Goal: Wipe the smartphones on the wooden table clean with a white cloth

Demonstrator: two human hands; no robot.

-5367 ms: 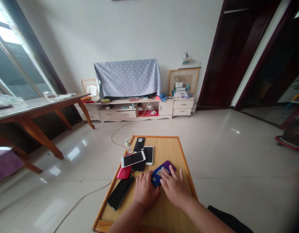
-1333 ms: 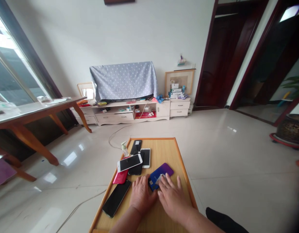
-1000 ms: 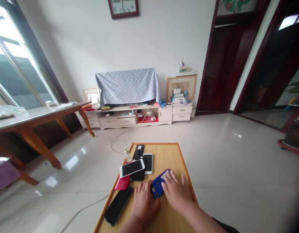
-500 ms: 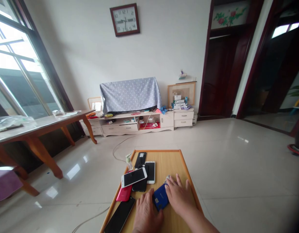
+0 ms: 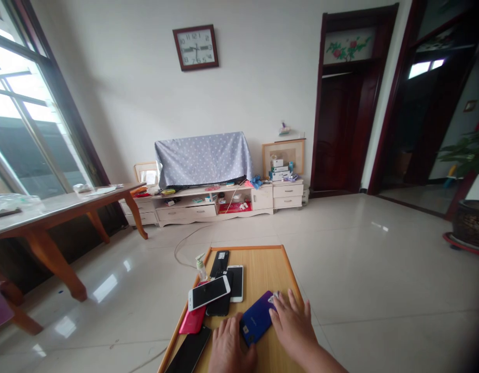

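Observation:
A blue-purple smartphone (image 5: pixel 258 318) lies back up on the wooden tabletop, its camera corner toward me. My left hand (image 5: pixel 229 344) grips it along the near left edge, with the thumb at the near corner. At its far right end is my right hand (image 5: pixel 294 324), whose fingers press a crumpled white wipe (image 5: pixel 274 297), mostly hidden beneath them. To the left, a white phone (image 5: pixel 209 293) rests on a red phone (image 5: pixel 193 320) and a black phone (image 5: pixel 219 305). Another white phone (image 5: pixel 237 284) lies beside them. A large black phone (image 5: pixel 189 349) is nearest my left forearm.
A pump bottle (image 5: pixel 201 268) stands at the left rim of the small table (image 5: pixel 258 259), near another black phone (image 5: pixel 220 263). Beyond are tiled floor, a long white cabinet (image 5: pixel 187 212) and a cloth-covered object (image 5: pixel 204 158). A larger table (image 5: pixel 72 202) stands left.
My right hand has slid toward the far right end of the blue phone, uncovering more of its back. My left hand keeps its hold. The view has shifted slightly.

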